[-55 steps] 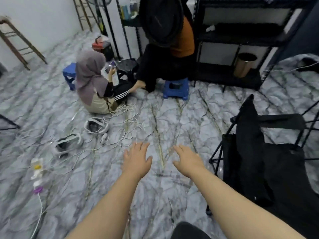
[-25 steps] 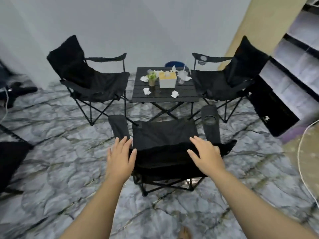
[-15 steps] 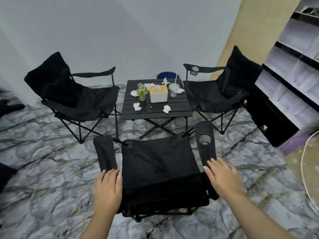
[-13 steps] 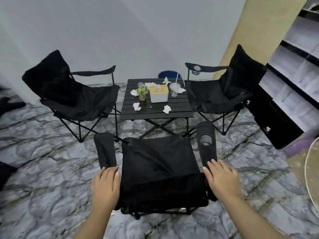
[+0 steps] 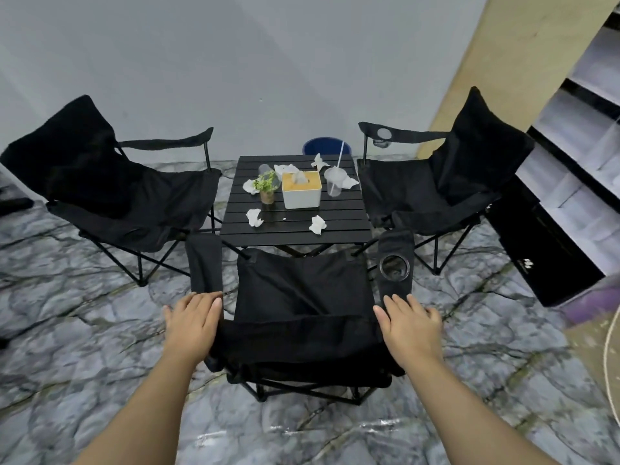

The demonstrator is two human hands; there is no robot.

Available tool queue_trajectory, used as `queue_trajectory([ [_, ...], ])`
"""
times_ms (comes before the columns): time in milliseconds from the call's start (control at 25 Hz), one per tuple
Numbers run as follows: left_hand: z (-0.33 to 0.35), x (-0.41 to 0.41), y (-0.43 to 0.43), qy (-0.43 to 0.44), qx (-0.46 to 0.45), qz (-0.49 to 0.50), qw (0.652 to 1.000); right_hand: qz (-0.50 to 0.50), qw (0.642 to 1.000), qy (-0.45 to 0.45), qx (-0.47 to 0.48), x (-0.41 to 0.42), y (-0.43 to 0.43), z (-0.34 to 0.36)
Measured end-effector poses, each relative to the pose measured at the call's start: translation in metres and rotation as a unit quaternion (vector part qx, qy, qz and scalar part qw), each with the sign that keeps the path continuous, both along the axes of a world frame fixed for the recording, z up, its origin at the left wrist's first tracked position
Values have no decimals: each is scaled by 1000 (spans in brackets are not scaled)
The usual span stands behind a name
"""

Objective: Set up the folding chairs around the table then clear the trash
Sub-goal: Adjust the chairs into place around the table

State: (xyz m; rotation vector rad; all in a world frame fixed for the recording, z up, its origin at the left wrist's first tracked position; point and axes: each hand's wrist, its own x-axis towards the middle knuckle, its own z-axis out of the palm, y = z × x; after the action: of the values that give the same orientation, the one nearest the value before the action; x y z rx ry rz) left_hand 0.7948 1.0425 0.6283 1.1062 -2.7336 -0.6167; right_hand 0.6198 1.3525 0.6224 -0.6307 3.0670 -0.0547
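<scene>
Three black folding chairs stand open around a low black slatted table point(image 5: 292, 226): one on the left point(image 5: 134, 203), one on the right point(image 5: 436, 189), and the near one point(image 5: 302, 297) directly in front of me. My left hand point(image 5: 193, 323) lies flat at the near chair's left back corner, fingertips at the armrest end. My right hand point(image 5: 407, 325) lies flat at its right back corner, just behind the cup-holder armrest. On the table lie crumpled white tissues point(image 5: 254, 217), a plastic cup with a straw point(image 5: 333, 182) and a clear empty cup point(image 5: 265, 169).
A white tissue box point(image 5: 301, 189) and a small potted plant point(image 5: 266, 187) share the tabletop. A blue bin point(image 5: 327, 147) stands behind the table by the wall. Black shelving point(image 5: 577, 129) and a black box point(image 5: 543, 250) line the right side. A white cable point(image 5: 609, 357) runs at the right edge.
My view swung from a floor with seated people to the table. The near chair now sits closer to the table, and both hands have spread to its back corners.
</scene>
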Motion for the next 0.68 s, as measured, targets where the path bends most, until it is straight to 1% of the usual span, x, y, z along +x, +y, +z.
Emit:
queue_trajectory([
  [120,-1,-5,-5,-1,3,-10,1000,-5,999,-31,30,-11,-4,-5],
  [240,1,-3,-5,-3,-9,-22,1000,-15,998,-42,41,-11,-4,-7],
  [320,4,0,-4,12,-10,-46,999,-5,998,-54,42,-9,-3,-3],
  [520,19,25,5,63,57,-68,994,-1,994,-101,30,5,-11,13],
  [600,25,44,12,66,83,-72,992,44,993,-113,-13,23,-32,23],
  [680,26,64,17,48,59,-58,995,119,982,-130,-63,45,-65,33],
])
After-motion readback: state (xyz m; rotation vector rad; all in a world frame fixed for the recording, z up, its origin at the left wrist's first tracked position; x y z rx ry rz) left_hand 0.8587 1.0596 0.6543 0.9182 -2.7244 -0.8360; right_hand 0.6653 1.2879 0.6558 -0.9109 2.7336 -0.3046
